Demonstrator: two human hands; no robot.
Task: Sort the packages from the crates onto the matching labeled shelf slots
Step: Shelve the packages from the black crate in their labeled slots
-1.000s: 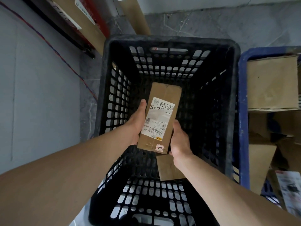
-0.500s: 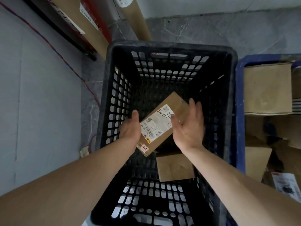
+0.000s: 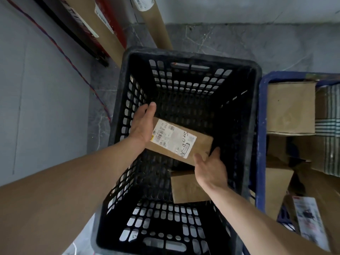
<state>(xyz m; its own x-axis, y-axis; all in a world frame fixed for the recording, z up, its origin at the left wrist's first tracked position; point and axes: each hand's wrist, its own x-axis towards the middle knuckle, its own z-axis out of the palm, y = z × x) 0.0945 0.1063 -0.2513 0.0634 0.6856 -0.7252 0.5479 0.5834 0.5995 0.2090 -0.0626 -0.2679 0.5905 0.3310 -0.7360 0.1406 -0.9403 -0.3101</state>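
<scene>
Hands are holding one cardboard package [image 3: 181,142] between them, set apart at its two short ends above the open black crate [image 3: 256,115]. Its long axis is running crosswise to the forearms, from the far left down to the near right, with the printed label facing up. At the far end the left hand [image 3: 142,126] is gripping and overlapping the label's edge; the fingers beneath are hidden. At the near corner the right hand [image 3: 211,168] is cupping the package, thumb on the near edge and fingers curling round the end. A second package [image 3: 185,188] is lying on the crate floor, directly below the right wrist. Just to the right, the blue crate [image 3: 262,144] is holding more cardboard boxes [image 3: 290,107]. No shelf slot is showing, so the carry probably begins by lifting clear of the rim.
</scene>
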